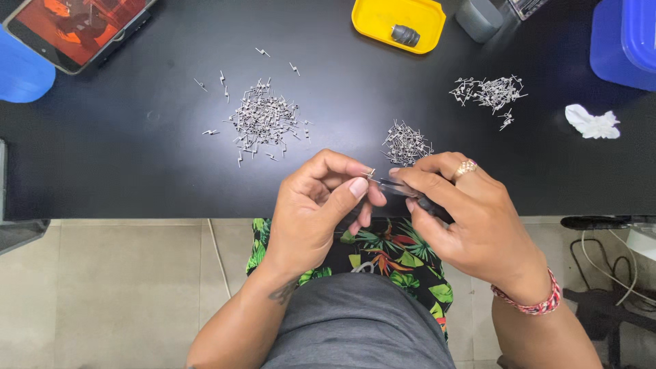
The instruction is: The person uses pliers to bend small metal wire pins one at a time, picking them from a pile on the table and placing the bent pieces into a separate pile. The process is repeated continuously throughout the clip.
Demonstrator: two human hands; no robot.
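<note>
My left hand [321, 205] pinches a tiny metal coil piece [370, 172] between thumb and forefinger, just over the near edge of the black table [137, 137]. My right hand [465, 212], with a ring and a red woven wristband, grips small dark pliers [417, 198] whose tip meets the piece in my left fingers. A small heap of wire coils [405, 143] lies right behind my hands. A larger heap [263, 119] is to the left, and a third heap [488, 92] lies at the back right.
A yellow tray [372, 20] holding a small dark cylinder [404, 34] stands at the back centre. A phone [75, 27] rests at the back left, near a blue object [20, 75]. A blue container [625, 41] and a crumpled white tissue [593, 123] are at right. Cables [615, 263] run along the floor.
</note>
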